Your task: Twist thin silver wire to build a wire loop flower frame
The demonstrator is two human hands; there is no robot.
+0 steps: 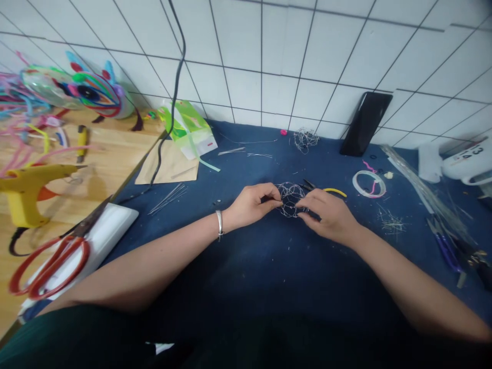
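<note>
A small rounded frame of thin silvery wire loops (291, 199) is held up between both hands over the dark blue cloth. My left hand (257, 204), with a silver bangle at the wrist, pinches its left edge between thumb and fingers. On the opposite side, my right hand (326, 212) has thumb and fingers around the right edge, a small gap showing between the tips. Just behind the right hand lie pliers with a yellow handle (335, 192), partly hidden by it. Straight wire pieces (169, 197) rest on the cloth to the left.
Along the wall are a green packet (188, 125), a tangled wire bundle (305, 139) and a black phone (365, 123). A wire spool (369, 183), blue-handled pliers (446, 246) and a white mug (469, 163) stand right. Red scissors (49, 266) and a yellow glue gun (28, 192) lie left.
</note>
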